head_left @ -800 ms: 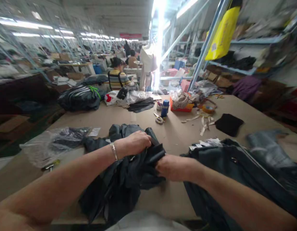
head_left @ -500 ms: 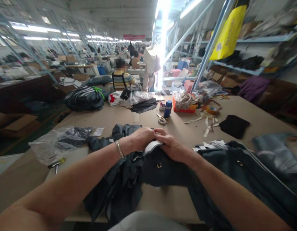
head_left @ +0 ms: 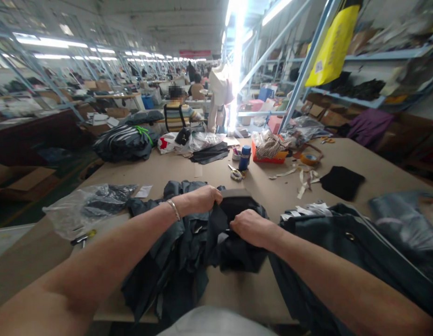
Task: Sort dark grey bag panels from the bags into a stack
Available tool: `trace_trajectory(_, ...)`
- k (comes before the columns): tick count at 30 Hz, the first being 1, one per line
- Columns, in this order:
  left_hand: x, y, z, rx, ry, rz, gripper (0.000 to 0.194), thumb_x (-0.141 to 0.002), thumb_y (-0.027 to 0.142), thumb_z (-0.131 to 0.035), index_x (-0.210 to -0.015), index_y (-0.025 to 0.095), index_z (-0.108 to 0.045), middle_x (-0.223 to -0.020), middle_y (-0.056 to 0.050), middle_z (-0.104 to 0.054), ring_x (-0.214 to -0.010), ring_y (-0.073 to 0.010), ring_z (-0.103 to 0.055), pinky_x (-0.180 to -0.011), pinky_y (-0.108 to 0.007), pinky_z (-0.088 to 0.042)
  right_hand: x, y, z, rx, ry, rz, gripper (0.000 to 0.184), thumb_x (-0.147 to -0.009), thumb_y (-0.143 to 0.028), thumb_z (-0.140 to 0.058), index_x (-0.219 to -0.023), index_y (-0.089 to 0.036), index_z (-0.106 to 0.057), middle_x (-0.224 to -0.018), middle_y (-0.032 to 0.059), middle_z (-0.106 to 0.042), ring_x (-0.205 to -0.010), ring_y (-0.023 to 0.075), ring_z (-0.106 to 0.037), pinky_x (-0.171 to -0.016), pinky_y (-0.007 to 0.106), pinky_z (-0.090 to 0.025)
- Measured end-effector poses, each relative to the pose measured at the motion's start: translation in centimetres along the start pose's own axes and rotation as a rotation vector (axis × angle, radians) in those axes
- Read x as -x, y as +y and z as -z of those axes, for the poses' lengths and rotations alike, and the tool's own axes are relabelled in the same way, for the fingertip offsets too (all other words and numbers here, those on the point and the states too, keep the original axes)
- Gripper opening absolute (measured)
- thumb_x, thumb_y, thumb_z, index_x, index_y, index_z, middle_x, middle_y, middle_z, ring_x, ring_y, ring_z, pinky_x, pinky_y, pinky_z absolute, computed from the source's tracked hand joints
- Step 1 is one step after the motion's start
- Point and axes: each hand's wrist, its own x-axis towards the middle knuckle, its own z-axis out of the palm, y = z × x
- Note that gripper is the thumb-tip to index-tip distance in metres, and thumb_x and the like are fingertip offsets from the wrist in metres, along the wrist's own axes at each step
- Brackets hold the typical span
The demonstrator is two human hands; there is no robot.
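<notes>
Between my hands is a dark blue-grey cloth piece (head_left: 242,256), folded open so that a blacker inner face shows. My left hand (head_left: 208,198), with a bracelet on the wrist, is closed on its upper left edge. Lower and to the right, my right hand (head_left: 249,227) is closed in a fist on the middle of the cloth. Its fingertips are partly hidden. Just left of the held piece lies a crumpled heap of dark garments (head_left: 160,261). To the right is a stack of dark garments (head_left: 321,233) with white labels (head_left: 307,212) and a metal eyelet.
Scissors (head_left: 235,173) and a blue bottle (head_left: 244,157) stand beyond my hands, near an orange basket (head_left: 272,156). Tape (head_left: 309,159) and a black cloth piece (head_left: 342,183) lie to the right. A clear plastic bag (head_left: 86,207) is at left. A person (head_left: 177,114) sits farther back.
The cloth has been turned over, hiding its eyelet and white edge and showing the black inside. My hands, together before, are now apart; the right has moved down.
</notes>
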Motion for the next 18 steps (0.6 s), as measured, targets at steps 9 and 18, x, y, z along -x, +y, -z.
trace_trajectory(9,-0.8,-0.5,-1.2,0.624,-0.109,0.041,0.019,-0.048,0.018,-0.073,-0.050,0.012,-0.056,-0.068,-0.004,-0.061,-0.065,-0.0146,-0.055,-0.063,-0.024,-0.046,-1.5,2.3,3.1,-0.074,0.073,0.139,0.031,-0.087,-0.041,-0.051,-0.091,-0.014,-0.065,-0.111,0.0064,-0.059,-0.098,0.0172,-0.055,-0.086,0.028,-0.043)
trace_trajectory(18,0.2,-7.1,-1.8,0.847,0.475,0.254,0.039,-0.063,0.018,-0.075,-0.098,0.015,-0.057,-0.090,-0.006,-0.064,-0.066,-0.0150,-0.062,-0.061,-0.027,-0.052,7.8,2.7,6.5,-0.062,0.495,-0.452,0.042,-0.082,-0.056,-0.048,-0.094,-0.020,-0.066,-0.079,0.0042,-0.067,-0.070,0.0205,-0.061,-0.060,0.030,-0.051)
